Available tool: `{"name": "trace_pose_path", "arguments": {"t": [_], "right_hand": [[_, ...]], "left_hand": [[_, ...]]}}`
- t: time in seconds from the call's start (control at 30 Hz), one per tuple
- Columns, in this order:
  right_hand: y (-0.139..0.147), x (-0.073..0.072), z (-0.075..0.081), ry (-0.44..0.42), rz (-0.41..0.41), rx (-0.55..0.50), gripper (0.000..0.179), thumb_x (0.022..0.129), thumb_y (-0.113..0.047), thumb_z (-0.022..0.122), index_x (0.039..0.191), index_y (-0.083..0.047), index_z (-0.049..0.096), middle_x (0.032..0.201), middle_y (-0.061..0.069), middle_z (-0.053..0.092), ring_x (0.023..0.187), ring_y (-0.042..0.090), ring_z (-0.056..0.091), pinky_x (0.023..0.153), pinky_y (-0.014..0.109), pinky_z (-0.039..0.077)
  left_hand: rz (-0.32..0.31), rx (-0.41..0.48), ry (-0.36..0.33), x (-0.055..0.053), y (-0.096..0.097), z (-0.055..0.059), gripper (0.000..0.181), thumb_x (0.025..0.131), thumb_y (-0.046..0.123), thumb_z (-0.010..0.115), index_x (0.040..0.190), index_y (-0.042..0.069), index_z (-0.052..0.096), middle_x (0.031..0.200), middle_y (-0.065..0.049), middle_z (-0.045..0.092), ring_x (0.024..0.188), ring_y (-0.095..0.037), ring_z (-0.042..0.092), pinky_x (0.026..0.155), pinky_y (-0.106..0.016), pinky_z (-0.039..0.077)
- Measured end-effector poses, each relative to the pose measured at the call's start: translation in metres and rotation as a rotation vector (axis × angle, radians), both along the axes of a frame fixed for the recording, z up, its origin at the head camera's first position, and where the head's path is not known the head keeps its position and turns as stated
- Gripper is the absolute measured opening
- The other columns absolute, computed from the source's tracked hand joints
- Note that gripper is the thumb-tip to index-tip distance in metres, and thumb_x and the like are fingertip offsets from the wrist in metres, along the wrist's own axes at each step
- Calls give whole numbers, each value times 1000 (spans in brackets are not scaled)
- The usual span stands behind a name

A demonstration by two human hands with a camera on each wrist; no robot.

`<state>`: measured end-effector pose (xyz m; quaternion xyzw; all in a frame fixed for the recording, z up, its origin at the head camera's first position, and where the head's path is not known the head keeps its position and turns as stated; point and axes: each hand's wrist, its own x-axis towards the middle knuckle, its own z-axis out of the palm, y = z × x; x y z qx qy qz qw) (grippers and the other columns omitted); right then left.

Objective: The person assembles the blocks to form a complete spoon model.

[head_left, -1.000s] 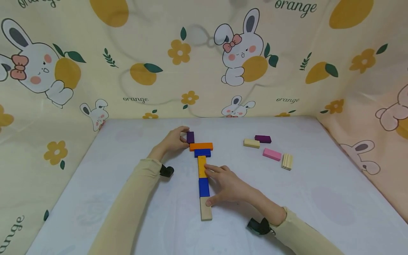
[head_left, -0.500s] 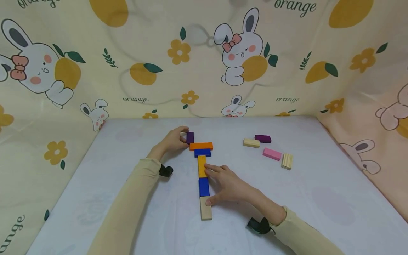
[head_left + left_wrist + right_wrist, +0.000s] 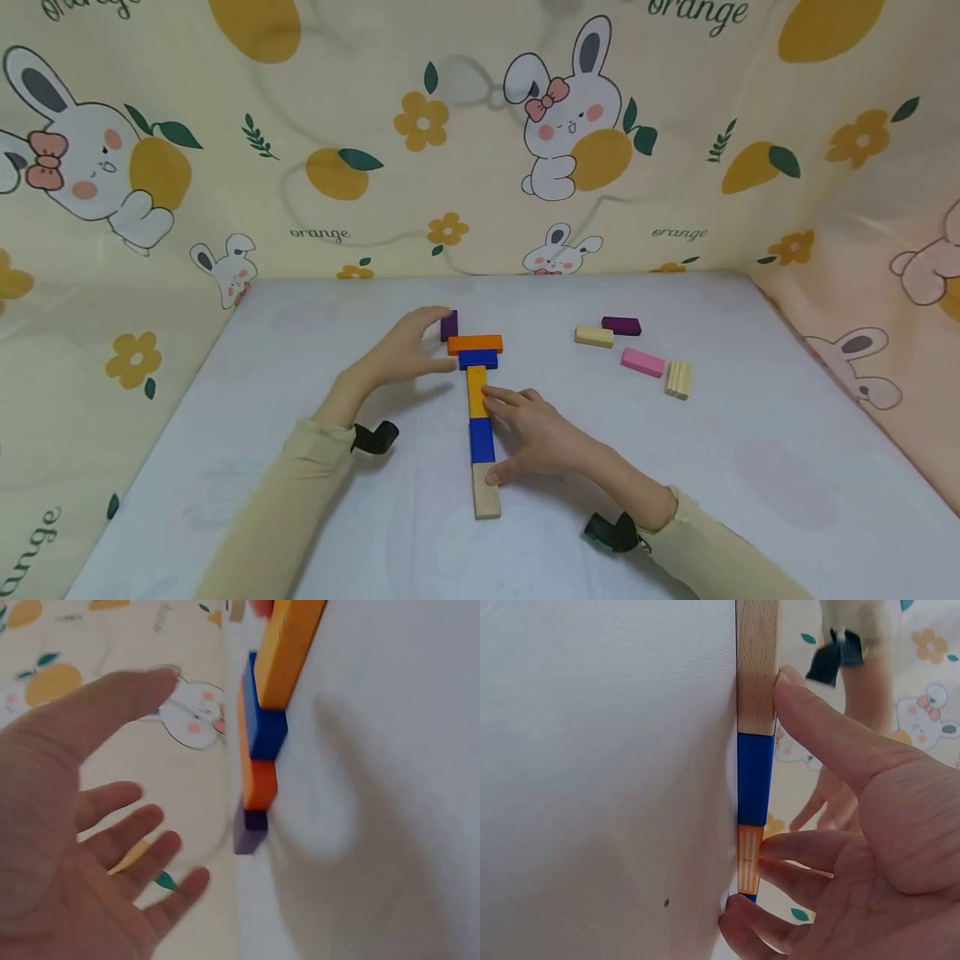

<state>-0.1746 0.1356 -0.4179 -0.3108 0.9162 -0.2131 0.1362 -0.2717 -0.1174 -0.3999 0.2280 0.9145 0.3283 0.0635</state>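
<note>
A row of wooden blocks runs away from the person: a plain block (image 3: 487, 497), a blue block (image 3: 482, 442), a yellow block (image 3: 476, 392), a crosswise blue block (image 3: 478, 360) and an orange block (image 3: 476, 344). Behind the orange block's left end stands a purple block (image 3: 449, 326). Beside the far end, the left hand (image 3: 405, 346) has thumb and fingers spread; nothing lies in its palm (image 3: 45, 877) in the left wrist view. From the right, the right hand (image 3: 551, 437) touches the row, its thumb on the plain block and fingertips on the yellow block (image 3: 748, 859).
To the right lie a dark purple block (image 3: 622, 326), a pale block (image 3: 594, 336), a pink block (image 3: 642, 362) and a grooved pale block (image 3: 678, 380). A printed cloth (image 3: 420, 192) rises behind the white tabletop (image 3: 675, 475).
The left hand has let go of the purple block, opened wider and drawn back toward the person. The purple block stays behind the orange one; the right hand keeps its place.
</note>
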Motion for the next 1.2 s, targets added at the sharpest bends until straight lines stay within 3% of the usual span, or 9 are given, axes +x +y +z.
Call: {"name": "trace_pose_path", "arguments": {"t": [0.17,0.33,0.9,1.2], "right_hand": [[1,0,1,-3,-4,4,100,70,-57,82,149,-9,43,159,2,28,133,35,34,103,54,38],[1,0,2,0,-5,14,100,71,-57,81,149,-9,43,159,3,28,134,35,34,103,53,38],[2,1,1,-3,5,-19,100,71,-57,81,149,-8,44,159,3,28,132,35,35,103,55,37],[2,1,0,9,19,-23,100,72,-57,81,149,-7,43,159,4,28,132,35,36,103,55,38]], "left_hand": [[-68,-109,2,30,7,-1,104,74,44,86,154,9,30,161,-10,21,145,-31,19,113,-53,22],[-115,-146,-17,44,14,-7,118,68,52,87,156,7,24,163,-9,11,146,-32,13,113,-56,17],[-199,-260,-64,53,26,-23,123,63,66,82,158,17,21,164,-5,4,148,-27,0,113,-60,9],[-191,-290,-75,55,27,-22,127,64,72,78,159,14,17,164,-6,0,148,-24,-3,114,-59,6]]}}
